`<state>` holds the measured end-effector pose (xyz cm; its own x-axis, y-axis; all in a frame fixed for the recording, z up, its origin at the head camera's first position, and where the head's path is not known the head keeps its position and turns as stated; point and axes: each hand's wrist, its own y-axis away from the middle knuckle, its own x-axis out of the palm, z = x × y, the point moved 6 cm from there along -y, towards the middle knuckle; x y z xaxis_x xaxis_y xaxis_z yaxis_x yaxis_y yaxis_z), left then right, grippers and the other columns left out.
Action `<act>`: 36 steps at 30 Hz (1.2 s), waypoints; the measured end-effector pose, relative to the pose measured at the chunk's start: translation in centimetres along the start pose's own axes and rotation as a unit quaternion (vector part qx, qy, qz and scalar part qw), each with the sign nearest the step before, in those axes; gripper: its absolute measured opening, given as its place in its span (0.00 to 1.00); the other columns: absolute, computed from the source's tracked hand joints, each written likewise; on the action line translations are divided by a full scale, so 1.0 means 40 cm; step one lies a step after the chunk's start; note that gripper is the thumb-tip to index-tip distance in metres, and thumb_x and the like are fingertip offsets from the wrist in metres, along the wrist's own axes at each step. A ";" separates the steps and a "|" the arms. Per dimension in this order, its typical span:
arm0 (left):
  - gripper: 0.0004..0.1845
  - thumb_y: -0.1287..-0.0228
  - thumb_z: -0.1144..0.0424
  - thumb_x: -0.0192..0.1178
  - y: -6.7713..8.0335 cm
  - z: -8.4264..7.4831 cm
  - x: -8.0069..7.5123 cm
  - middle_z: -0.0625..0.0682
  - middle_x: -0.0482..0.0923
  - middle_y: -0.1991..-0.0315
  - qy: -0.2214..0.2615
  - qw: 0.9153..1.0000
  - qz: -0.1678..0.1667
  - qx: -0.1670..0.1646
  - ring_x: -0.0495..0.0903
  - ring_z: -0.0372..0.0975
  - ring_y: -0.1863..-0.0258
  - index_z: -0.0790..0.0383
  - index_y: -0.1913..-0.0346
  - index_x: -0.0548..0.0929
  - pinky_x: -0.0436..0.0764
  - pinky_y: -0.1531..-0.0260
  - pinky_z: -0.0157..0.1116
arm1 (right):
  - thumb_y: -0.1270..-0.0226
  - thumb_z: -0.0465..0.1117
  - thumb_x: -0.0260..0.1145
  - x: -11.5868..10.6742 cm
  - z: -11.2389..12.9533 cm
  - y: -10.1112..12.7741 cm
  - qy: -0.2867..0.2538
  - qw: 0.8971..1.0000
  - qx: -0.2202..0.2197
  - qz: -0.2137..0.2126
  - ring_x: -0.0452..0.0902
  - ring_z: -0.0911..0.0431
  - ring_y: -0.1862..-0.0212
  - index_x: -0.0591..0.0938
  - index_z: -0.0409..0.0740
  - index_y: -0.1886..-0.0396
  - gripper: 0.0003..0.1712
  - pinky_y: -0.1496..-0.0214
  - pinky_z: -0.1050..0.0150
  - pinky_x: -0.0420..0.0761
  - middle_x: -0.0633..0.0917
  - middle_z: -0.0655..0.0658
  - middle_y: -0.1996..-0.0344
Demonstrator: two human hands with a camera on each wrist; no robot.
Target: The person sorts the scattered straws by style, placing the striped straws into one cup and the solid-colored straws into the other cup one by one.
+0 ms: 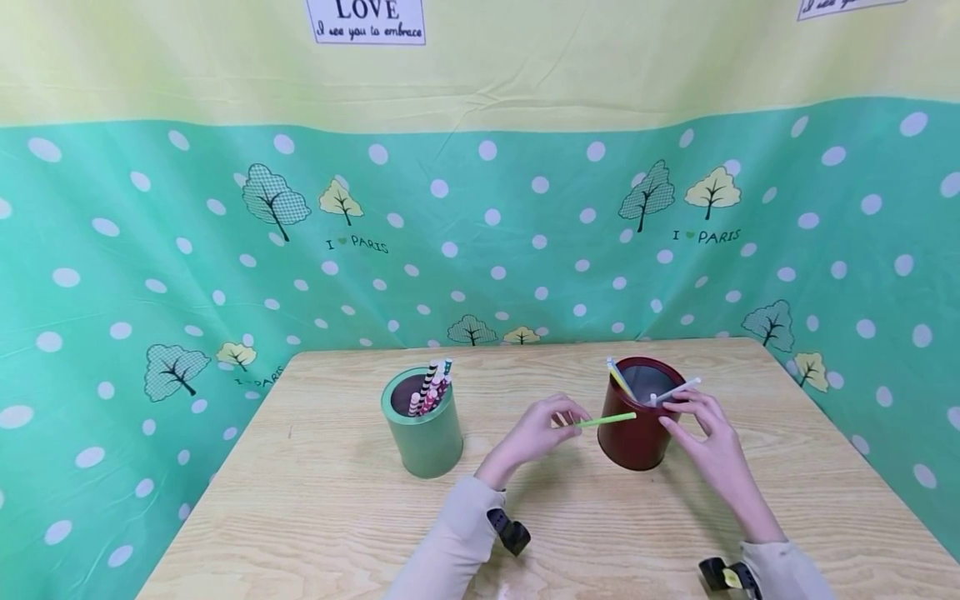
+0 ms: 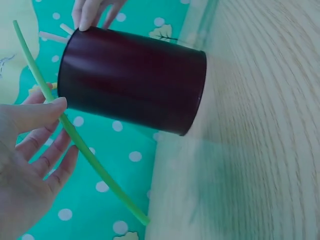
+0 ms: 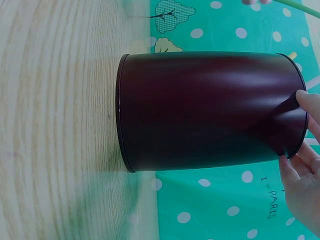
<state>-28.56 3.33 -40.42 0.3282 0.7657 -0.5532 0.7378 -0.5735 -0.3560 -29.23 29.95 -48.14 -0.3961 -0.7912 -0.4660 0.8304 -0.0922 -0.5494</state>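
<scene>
My left hand point(image 1: 546, 427) pinches a light green straw point(image 1: 611, 419) between thumb and fingers. In the left wrist view the straw point(image 2: 95, 162) runs slantwise past the dark red bin point(image 2: 132, 80). That bin point(image 1: 636, 437) stands upright on the table, with a few plain straws leaning in it: a yellow one point(image 1: 621, 382) at the left, a white one point(image 1: 681, 388) toward the right. My right hand point(image 1: 711, 437) holds the bin's rim at its near right side. The right wrist view shows the thumb point(image 3: 306, 100) against the bin's upper wall.
A pale green bin point(image 1: 426, 442) stands on the wooden table point(image 1: 322, 483) to the left, holding several striped and dotted straws point(image 1: 431, 392). A green polka-dot cloth point(image 1: 517, 250) hangs behind the table and along its sides.
</scene>
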 end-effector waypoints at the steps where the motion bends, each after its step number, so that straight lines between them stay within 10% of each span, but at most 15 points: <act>1: 0.09 0.48 0.73 0.60 0.000 -0.001 -0.001 0.50 0.76 0.70 0.006 1.000 -0.003 -0.001 0.73 0.32 0.69 0.63 0.62 0.81 0.73 0.67 0.26 | 0.49 0.43 0.67 0.000 -0.001 0.000 -0.001 1.000 -0.001 0.000 0.60 0.66 0.42 0.80 0.58 0.59 0.15 0.45 0.83 0.58 0.70 0.58 0.49; 18: 0.09 0.46 0.75 0.57 0.000 -0.136 -0.064 0.59 0.78 0.64 0.103 0.991 -0.061 -0.052 0.77 0.40 0.64 0.72 0.61 0.78 0.75 0.62 0.28 | 0.44 0.39 0.64 -0.051 0.247 0.006 -0.031 0.999 0.016 0.028 0.59 0.67 0.43 0.79 0.38 0.59 0.13 0.41 0.76 0.59 0.71 0.45 0.50; 23: 0.10 0.46 0.73 0.58 -0.012 -0.123 -0.068 0.60 0.78 0.63 0.137 0.986 -0.084 -0.052 0.77 0.37 0.64 0.71 0.60 0.78 0.76 0.63 0.29 | 0.44 0.39 0.64 -0.034 0.167 0.005 -0.048 0.999 -0.009 0.019 0.60 0.62 0.41 0.80 0.43 0.57 0.14 0.37 0.61 0.59 0.71 0.46 0.48; 29: 0.10 0.45 0.69 0.59 -0.031 -0.104 -0.070 0.56 0.80 0.63 0.158 0.979 -0.121 -0.039 0.77 0.33 0.63 0.68 0.60 0.79 0.77 0.62 0.29 | 0.46 0.41 0.65 -0.001 0.006 0.001 -0.003 1.000 -0.009 0.003 0.59 0.65 0.41 0.80 0.55 0.56 0.16 0.43 0.81 0.57 0.71 0.55 0.47; 36: 0.10 0.45 0.72 0.58 -0.037 -0.161 -0.094 0.64 0.78 0.62 0.220 0.962 -0.161 -0.017 0.78 0.38 0.61 0.76 0.61 0.77 0.77 0.61 0.30 | 0.48 0.43 0.67 0.000 -0.006 0.000 0.003 1.000 -0.003 -0.001 0.61 0.65 0.42 0.80 0.58 0.58 0.15 0.45 0.82 0.59 0.71 0.58 0.49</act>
<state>-27.08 3.17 -32.99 0.2920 0.9555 -0.0426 0.8597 -0.2817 -0.4260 -29.34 30.08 -48.30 -0.4007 -0.7869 -0.4693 0.8273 -0.0906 -0.5544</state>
